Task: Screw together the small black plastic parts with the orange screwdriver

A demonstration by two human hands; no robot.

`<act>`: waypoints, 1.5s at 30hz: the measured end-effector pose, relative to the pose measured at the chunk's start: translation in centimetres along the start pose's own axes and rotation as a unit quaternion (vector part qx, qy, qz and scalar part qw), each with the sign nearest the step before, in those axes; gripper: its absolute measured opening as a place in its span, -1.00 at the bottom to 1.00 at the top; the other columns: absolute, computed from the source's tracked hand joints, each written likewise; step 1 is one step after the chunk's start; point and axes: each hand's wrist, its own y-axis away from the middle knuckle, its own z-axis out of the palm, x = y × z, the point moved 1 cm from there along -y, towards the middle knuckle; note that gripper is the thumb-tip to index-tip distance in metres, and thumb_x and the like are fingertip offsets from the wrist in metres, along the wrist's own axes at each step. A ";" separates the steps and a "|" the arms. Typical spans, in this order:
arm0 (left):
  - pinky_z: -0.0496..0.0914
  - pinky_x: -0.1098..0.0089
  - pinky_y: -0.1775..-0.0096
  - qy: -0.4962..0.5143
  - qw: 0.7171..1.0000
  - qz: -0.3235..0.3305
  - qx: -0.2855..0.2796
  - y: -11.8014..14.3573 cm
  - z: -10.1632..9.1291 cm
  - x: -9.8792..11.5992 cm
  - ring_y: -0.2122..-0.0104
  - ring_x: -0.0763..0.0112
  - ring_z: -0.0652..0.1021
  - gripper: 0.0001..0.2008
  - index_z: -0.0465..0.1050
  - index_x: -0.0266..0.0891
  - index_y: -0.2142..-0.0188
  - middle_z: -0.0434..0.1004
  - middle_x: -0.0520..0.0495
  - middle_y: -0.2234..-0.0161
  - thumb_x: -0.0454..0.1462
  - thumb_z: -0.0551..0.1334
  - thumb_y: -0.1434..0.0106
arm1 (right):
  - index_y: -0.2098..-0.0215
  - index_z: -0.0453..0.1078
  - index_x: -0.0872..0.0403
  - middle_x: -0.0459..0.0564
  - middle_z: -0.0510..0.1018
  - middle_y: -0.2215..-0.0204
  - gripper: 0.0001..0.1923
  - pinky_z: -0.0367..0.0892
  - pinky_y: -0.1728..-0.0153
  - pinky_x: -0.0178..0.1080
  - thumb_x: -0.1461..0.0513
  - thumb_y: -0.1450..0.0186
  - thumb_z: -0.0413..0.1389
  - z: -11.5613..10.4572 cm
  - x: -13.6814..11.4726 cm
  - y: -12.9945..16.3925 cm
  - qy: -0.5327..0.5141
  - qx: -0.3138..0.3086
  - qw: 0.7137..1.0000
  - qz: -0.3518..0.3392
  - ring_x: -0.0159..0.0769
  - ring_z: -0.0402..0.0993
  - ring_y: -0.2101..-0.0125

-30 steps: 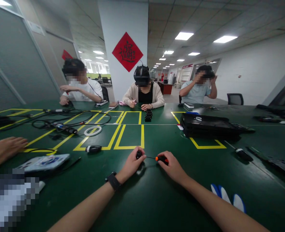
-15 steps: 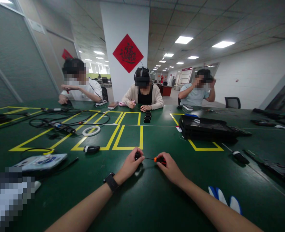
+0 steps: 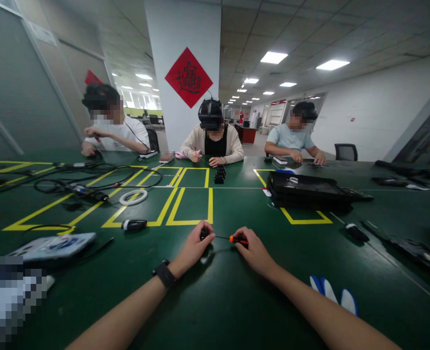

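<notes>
My left hand point(image 3: 194, 245) is closed around a small black rounded part point(image 3: 204, 234), most of it hidden by the fingers. In my right hand point(image 3: 254, 250) is a screwdriver point(image 3: 240, 240) with an orange and black handle. Its thin shaft points left and reaches the black part; whether the tip sits in a screw is too small to make out. Both hands are just above the green table point(image 3: 229, 301), and a black band circles my left wrist.
A black and white object point(image 3: 134, 224) lies left of my hands, near a white ring point(image 3: 133, 197) and tangled cables point(image 3: 91, 192). Several small black parts point(image 3: 219, 174) stand in a row ahead. Stacked black casings point(image 3: 302, 189) and blue-white gloves point(image 3: 327, 290) lie rightward. Three people sit opposite.
The person at the far right has lowered both hands from the head to the table. The view has shifted slightly; my hands keep the same hold on the screwdriver and the black part.
</notes>
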 end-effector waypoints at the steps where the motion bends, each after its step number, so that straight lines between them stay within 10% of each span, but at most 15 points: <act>1: 0.25 0.40 0.25 -0.001 1.000 0.001 -0.001 0.0 0.0 0.0 0.34 0.43 0.36 -0.89 0.25 -0.21 0.34 0.33 0.04 0.36 -0.22 0.10 -0.16 | 0.21 0.31 0.07 -0.03 0.38 0.24 -0.82 0.23 0.12 -0.23 0.31 -0.20 0.02 0.0 0.0 0.0 0.001 0.002 1.000 0.001 -0.32 0.31 0.21; 45: 0.26 0.41 0.28 0.000 1.000 -0.023 0.005 -0.1 -0.1 0.4 0.37 0.43 0.37 -0.82 0.27 -0.21 0.35 0.35 0.03 0.40 -0.14 0.08 -0.17 | 0.24 0.38 0.06 -0.01 0.42 0.25 -0.81 0.19 0.08 -0.19 0.24 -0.28 -0.05 -0.1 0.0 -0.4 0.024 -0.023 0.999 -0.003 -0.29 0.30 0.17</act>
